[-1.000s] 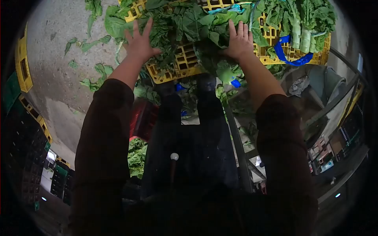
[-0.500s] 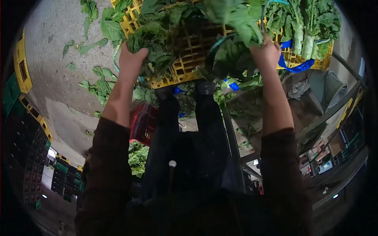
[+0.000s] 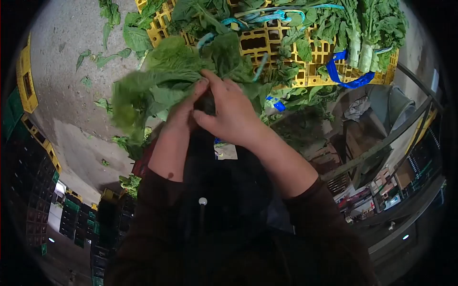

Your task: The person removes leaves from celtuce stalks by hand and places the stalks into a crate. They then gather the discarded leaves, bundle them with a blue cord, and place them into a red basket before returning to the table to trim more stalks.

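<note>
My left hand point(image 3: 183, 107) and my right hand point(image 3: 231, 112) are close together in front of my body, both closed around a bunch of leafy greens point(image 3: 167, 78). The broad leaves spread out to the left and are blurred at that end. Leaves hide most of the left fingers, and the right fingertips are partly covered too. Just beyond the hands, a yellow plastic crate point(image 3: 310, 52) bears more greens. Turquoise cord point(image 3: 272, 18) lies across it. At its right side rest leafy stalks with thick pale stems point(image 3: 360, 50), beside a blue strap point(image 3: 353, 83).
Loose leaves point(image 3: 102, 57) lie scattered over the concrete floor point(image 3: 57, 66) at the left. A metal rail point(image 3: 377, 152) runs along the right. Stacked dark crates point(image 3: 36, 190) stand at the far left, and part of a red crate point(image 3: 139, 167) shows beside my left forearm.
My hands were far apart over the crate, each on greens. They have come together nearer my body with the bunch, baring the yellow crate and the turquoise cord on it.
</note>
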Demonstrator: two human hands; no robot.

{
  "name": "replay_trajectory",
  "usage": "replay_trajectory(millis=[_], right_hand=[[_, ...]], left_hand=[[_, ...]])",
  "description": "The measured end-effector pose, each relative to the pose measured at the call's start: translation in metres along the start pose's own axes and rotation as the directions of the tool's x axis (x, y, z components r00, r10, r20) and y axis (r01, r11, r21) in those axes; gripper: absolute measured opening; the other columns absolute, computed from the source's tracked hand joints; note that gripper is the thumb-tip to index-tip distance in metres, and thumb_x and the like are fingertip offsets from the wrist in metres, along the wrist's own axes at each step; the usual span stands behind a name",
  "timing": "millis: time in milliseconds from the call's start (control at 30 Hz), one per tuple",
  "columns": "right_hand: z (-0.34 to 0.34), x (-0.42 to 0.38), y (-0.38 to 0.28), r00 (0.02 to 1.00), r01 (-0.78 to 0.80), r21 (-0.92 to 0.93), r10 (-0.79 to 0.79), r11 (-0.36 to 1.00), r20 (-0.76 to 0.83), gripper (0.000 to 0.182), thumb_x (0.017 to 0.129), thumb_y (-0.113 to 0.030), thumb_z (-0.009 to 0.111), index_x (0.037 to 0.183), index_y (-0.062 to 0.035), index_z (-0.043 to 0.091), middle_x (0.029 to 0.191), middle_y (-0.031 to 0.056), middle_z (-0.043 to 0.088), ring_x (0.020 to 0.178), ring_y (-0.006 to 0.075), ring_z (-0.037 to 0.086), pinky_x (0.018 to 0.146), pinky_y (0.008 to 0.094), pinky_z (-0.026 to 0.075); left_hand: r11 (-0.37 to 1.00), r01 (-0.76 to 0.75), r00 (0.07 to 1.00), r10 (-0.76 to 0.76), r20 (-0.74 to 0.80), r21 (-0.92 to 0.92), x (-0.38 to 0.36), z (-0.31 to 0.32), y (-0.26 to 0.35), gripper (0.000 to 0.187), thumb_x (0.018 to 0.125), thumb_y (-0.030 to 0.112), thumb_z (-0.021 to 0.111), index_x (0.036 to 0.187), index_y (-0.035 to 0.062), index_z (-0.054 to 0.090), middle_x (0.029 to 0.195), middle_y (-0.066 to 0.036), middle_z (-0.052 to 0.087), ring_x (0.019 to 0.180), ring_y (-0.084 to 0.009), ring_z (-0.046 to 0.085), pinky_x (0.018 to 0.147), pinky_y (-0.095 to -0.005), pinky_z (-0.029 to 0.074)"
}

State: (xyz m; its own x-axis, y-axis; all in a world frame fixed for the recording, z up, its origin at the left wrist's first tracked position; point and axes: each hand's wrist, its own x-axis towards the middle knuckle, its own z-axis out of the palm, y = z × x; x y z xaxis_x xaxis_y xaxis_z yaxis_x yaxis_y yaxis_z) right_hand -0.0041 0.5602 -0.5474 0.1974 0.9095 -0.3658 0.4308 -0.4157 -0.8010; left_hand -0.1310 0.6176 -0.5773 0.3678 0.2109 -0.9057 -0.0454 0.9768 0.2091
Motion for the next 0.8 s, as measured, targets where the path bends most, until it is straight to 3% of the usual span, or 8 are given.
replay_trajectory(millis=[100,233,300,367,433,600,700,800], right_hand=[[-0.01,-0.005,0.006,0.965,-0.261,0.807,0.147,0.529,0.215,0.048,0.088,-0.01,0.057,0.132,-0.0017,0.039,0.116,0.0145,0.058,0.11,0.0195,0.054,0.094,0.0305,0.043],[-0.023,0.016,0.065,0.888,-0.341,0.632,0.46,0.696,-0.027,0.045,0.09,-0.016,0.055,0.13,-0.0021,0.041,0.118,0.0139,0.056,0.107,0.0228,0.057,0.088,0.0309,0.045],[-0.016,0.036,0.079,0.621,-0.635,0.73,0.729,0.252,0.288,0.04,0.093,-0.027,0.054,0.123,-0.0022,0.046,0.114,0.0123,0.057,0.101,0.0248,0.059,0.087,0.0341,0.045],[-0.003,0.057,0.086,0.639,-0.621,0.758,0.689,0.199,0.342,0.038,0.094,-0.035,0.051,0.115,-0.0029,0.048,0.098,0.0102,0.061,0.096,0.0275,0.06,0.086,0.0399,0.046],[0.007,0.077,0.094,0.841,-0.357,0.919,0.372,-0.166,0.394,0.033,0.095,-0.032,0.049,0.111,-0.0028,0.048,0.085,0.0086,0.06,0.09,0.0283,0.06,0.084,0.0441,0.047],[-0.072,0.08,0.109,0.896,-0.188,0.982,0.412,0.013,0.166,0.019,0.095,-0.017,0.046,0.101,0.0001,0.049,0.061,0.0018,0.043,0.057,0.0165,0.045,0.062,0.0325,0.046],[-0.142,0.076,0.176,0.711,-0.071,0.996,0.703,0.046,0.018,0.018,0.094,-0.011,0.043,0.106,0.0028,0.046,0.059,0.0,0.039,0.051,0.0128,0.04,0.048,0.0245,0.037],[-0.2,0.05,0.235,0.578,-0.237,0.87,0.783,0.431,-0.231,0.029,0.093,-0.018,0.042,0.116,-0.001,0.047,0.065,0.0028,0.04,0.053,0.0126,0.042,0.048,0.027,0.039]], left_hand=[[0.988,0.041,0.997,-0.051,-0.061,-0.149,-0.003,-0.034,0.009,0.03,0.085,0.022,0.06,0.108,0.0031,0.058,0.099,-0.012,0.064,0.087,-0.0246,0.063,0.078,-0.0374,0.052],[0.99,0.083,0.99,-0.095,-0.102,-0.117,-0.037,-0.06,0.022,0.026,0.084,0.015,0.059,0.104,-0.0009,0.061,0.097,-0.013,0.065,0.082,-0.0245,0.065,0.074,-0.0372,0.054],[0.987,0.083,0.996,-0.085,-0.01,-0.136,-0.055,-0.058,0.016,0.027,0.084,0.013,0.059,0.106,-0.0023,0.06,0.098,-0.013,0.065,0.083,-0.0242,0.065,0.074,-0.0372,0.053],[0.97,0.244,0.956,-0.241,-0.166,0.001,-0.06,-0.057,0.017,0.031,0.084,0.011,0.057,0.11,-0.0058,0.059,0.1,-0.013,0.065,0.086,-0.024,0.064,0.075,-0.0365,0.053],[0.978,0.204,0.966,-0.209,-0.155,-0.044,-0.066,-0.072,0.018,0.031,0.084,0.011,0.057,0.11,-0.0056,0.059,0.101,-0.013,0.064,0.087,-0.0239,0.063,0.077,-0.0361,0.053],[0.992,-0.061,0.993,0.071,0.093,-0.113,-0.084,-0.201,0.033,0.037,0.084,0.016,0.054,0.117,-0.0006,0.054,0.111,-0.013,0.06,0.097,-0.0244,0.06,0.088,-0.0377,0.049],[0.961,-0.27,0.949,0.277,0.148,-0.066,-0.131,-0.23,0.042,0.041,0.084,0.017,0.053,0.121,-0.0005,0.05,0.115,-0.013,0.058,0.1,-0.0246,0.059,0.09,-0.0383,0.048],[0.998,-0.045,0.972,0.052,-0.23,0.036,-0.224,-0.333,0.022,0.044,0.088,0.026,0.051,0.124,0.0003,0.049,0.119,-0.014,0.056,0.106,-0.027,0.056,0.09,-0.0395,0.047]])
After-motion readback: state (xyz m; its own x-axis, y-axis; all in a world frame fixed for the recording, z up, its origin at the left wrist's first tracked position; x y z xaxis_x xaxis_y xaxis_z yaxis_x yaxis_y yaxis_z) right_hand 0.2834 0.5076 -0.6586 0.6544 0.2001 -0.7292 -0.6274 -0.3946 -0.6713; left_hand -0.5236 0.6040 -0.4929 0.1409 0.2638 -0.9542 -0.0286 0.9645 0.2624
